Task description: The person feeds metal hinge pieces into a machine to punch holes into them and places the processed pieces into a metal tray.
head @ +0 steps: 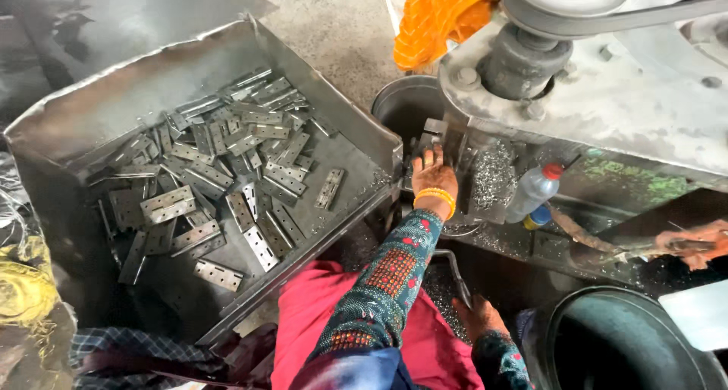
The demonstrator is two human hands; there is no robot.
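Seen from above, looking down on a metal workshop; left hand (434, 174) stretched forward, fingers spread flat against a small metal piece (434, 128) at the mouth of a belt-driven press machine (607, 94), yellow bangle at the wrist, patterned sleeve behind; cannot tell whether the fingers actually grip the piece or only press on it. Right hand (478, 316) lower down, near the lap, resting by a thin metal handle (453, 267) over a dark heap of shavings; cannot tell whether closed around the handle; hands well apart.

To the left, a large sheet-metal tray (98, 109) tilted toward the wearer, carrying a loose pile of flat hinges (220, 178) with punched holes; many dozens lying there, overlapping; one hinge (329, 188) apart from the pile, nearer the machine. Judging by that heap, much stock lying to hand; just one piece at the machine now; which hinges are finished and which not, impossible to tell.

Beside the machine, glittering metal swarf (493, 174), a clear plastic bottle with a red cap (532, 191), a round dark bucket (406, 106) behind the left hand, another big round bin (622, 344) at lower right; orange cloth (440, 15) above; another person's hand (694, 242) at the far right edge.
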